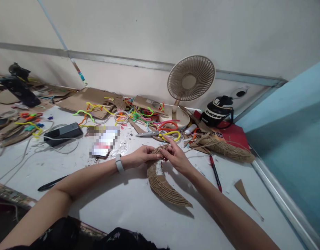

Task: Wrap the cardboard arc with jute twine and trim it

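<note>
A cardboard crescent [163, 189] covered with rows of brown twine hangs tilted over the white tabletop, its pointed lower end toward the right. My left hand [142, 155] grips its upper left edge between thumb and fingers. At the upper end my right hand [176, 159] pinches the twine-covered edge, its index finger raised. A strip of bare cardboard and a pale label show along the inner curve. What lies under my right fingertips is hidden. Just beyond the hands lie scissors [149, 133] with orange and yellow handles.
A small fan [189, 81] stands at the back, beside a black jug [217, 111]. A twine skein [224, 149] lies right, near a red pen [215, 173] and a cardboard scrap [244, 194]. Left are a phone [105, 142] and a black power bank [63, 133] with cables. Pipe cleaners clutter the back.
</note>
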A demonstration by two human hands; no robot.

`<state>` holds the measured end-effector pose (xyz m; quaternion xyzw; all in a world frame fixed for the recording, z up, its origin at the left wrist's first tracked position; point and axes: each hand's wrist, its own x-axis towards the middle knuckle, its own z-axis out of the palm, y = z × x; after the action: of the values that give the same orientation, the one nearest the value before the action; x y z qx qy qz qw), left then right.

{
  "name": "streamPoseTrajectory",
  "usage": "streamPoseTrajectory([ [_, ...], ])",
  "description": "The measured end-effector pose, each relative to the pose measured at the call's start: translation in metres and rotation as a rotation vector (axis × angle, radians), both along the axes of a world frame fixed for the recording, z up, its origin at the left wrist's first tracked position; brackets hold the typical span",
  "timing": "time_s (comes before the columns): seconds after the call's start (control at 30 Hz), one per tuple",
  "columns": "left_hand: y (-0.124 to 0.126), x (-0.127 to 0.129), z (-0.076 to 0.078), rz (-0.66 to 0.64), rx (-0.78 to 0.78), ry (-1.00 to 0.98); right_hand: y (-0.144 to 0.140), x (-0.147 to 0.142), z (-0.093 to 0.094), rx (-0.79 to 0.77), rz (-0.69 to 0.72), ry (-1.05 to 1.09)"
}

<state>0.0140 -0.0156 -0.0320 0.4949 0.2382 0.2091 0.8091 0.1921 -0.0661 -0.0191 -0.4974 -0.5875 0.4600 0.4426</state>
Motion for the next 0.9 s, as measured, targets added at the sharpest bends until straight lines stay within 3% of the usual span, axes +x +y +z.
streamPoseTrajectory([
  [0.27,-0.003,0.001,0.001,-0.015,-0.002,0.059,-0.001,0.002,0.011,-0.145,-0.127,0.06],
  [0.57,-0.011,0.001,0.004,-0.01,-0.017,0.038,-0.002,-0.005,0.002,-0.062,-0.041,0.1],
  [0.73,-0.011,0.002,0.004,0.022,-0.18,-0.039,0.004,0.004,0.005,-0.048,-0.194,0.178],
  [0.9,-0.012,0.002,-0.001,0.057,-0.156,0.011,0.009,0.01,0.003,-0.007,-0.348,0.208],
])
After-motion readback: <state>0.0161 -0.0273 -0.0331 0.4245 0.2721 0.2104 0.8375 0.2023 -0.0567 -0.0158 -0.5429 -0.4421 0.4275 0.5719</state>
